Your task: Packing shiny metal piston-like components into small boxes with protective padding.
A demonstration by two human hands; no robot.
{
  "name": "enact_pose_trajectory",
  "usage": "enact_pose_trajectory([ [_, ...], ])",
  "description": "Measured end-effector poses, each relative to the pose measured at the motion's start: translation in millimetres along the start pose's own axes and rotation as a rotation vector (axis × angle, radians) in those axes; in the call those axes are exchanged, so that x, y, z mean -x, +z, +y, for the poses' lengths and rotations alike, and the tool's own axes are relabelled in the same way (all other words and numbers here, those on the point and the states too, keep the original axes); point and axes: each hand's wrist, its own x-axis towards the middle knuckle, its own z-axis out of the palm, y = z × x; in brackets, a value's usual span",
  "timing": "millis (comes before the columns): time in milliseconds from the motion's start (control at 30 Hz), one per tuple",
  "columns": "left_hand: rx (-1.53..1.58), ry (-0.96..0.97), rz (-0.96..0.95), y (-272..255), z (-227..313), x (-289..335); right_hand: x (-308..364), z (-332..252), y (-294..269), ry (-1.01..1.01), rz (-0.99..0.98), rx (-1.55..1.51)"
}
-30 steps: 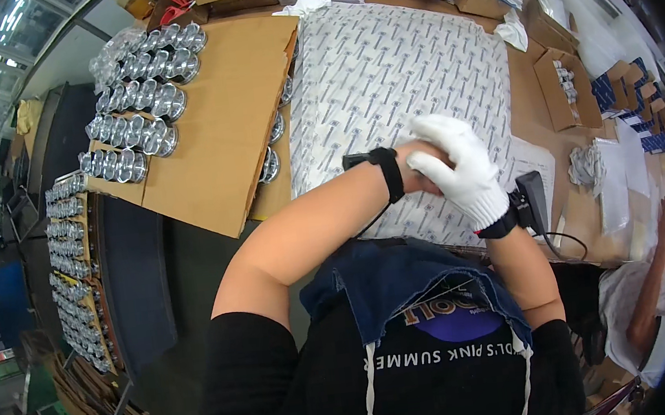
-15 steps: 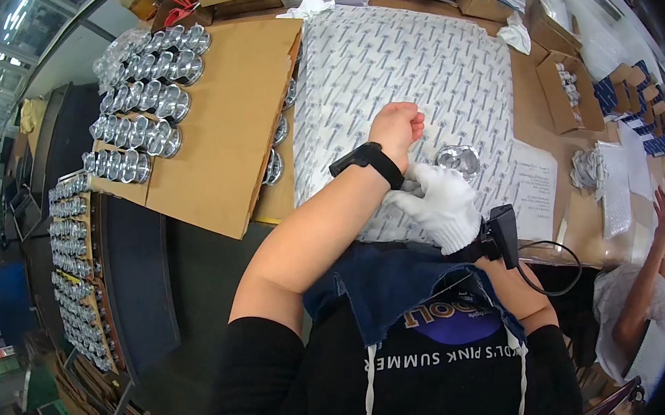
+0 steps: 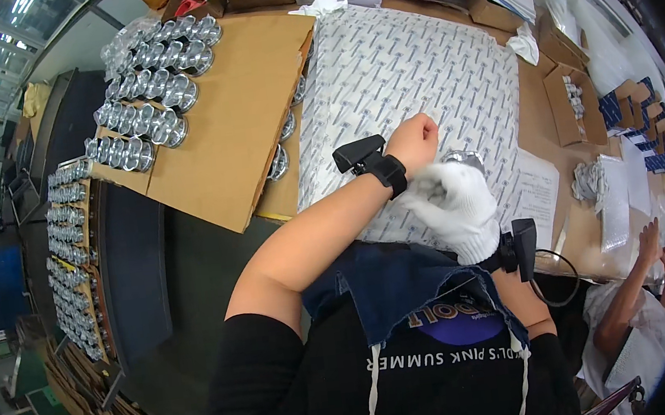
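Note:
My bare left hand (image 3: 413,141) is closed in a loose fist above the patterned white wrapping sheet (image 3: 406,60). On its wrist is a black strap with a small boxy device (image 3: 361,155) standing off it. My right hand (image 3: 455,203), in a white knit glove, is beside the left wrist. Its thumb and fingers curve apart with a gap between them, and I see nothing held. Just beyond the glove, a round shiny chrome part (image 3: 465,159) lies on the sheet, partly hidden by the glove.
Rows of chrome parts (image 3: 143,90) stand on cardboard (image 3: 231,112) at the left, with more on a lower rack (image 3: 73,270). At the right are a carton of small pieces (image 3: 571,106), a crumpled grey cloth (image 3: 589,181), bubble wrap (image 3: 614,200) and another person's arm (image 3: 632,284).
The device on my left wrist has turned and now stands up from the strap. My gloved hand has drawn back from that wrist and opened, covering more of the chrome part.

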Motion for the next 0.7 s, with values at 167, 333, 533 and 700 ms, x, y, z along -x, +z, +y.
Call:
enact_pose_trajectory([
  [167, -0.244, 0.021, 0.099, 5, -21, -9, -12, 7, 7, -0.167, 0.112, 0.299],
  [333, -0.441, 0.099, 0.259, 7, -30, -12, -8, 29, 27, 0.121, 0.204, -0.069],
  [533, -0.555, 0.17, 0.375, 7, -20, -8, 3, 32, 41, 0.257, 0.25, -0.198],
  [700, -0.395, 0.125, 0.439, 3, -23, -16, -3, 34, 57, 0.207, 0.378, -0.304],
])
